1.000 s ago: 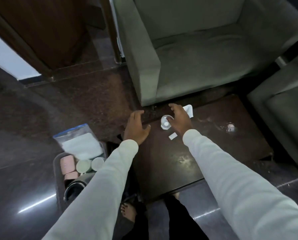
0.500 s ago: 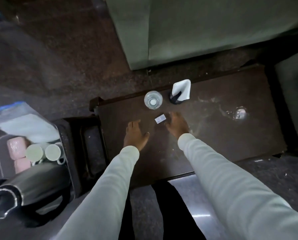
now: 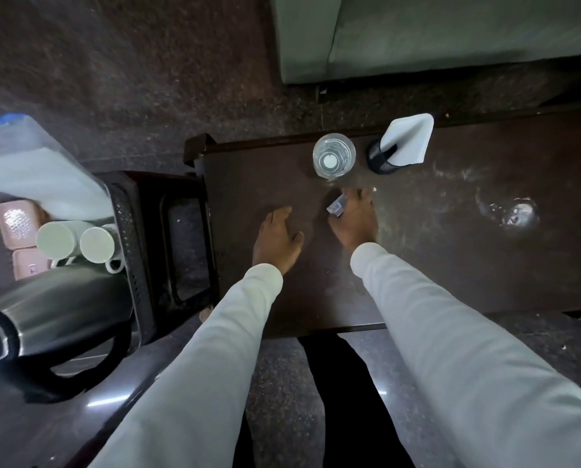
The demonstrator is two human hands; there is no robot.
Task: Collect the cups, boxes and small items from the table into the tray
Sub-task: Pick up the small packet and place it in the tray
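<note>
My right hand [image 3: 353, 219] pinches a small sachet [image 3: 336, 208] between thumb and fingertips, lifted at a tilt just off the dark counter [image 3: 451, 251]; I think it is a sugar or tea packet, but the blur there leaves the print unreadable. Its long axis runs up and to the right, toward the glass [image 3: 333, 155], which stands just beyond my fingertips near the counter's far edge. My left hand [image 3: 277, 239] lies flat on the counter, fingers relaxed and holding nothing, just beside the right and apart from the sachet.

What the coming move turns on: the tray [image 3: 132, 231] sits off the counter's left end, well apart from the sachet, with the left hand between the two. So the right hand either carries across in front of the left, or passes the sachet over, since the left is nearer the tray. The tray already holds two pale cups [image 3: 76, 239], pink boxes [image 3: 14, 222] and a kettle [image 3: 56, 315]. The glass and the napkin holder [image 3: 402, 145] remain on the counter, both closer to my right hand.
</note>
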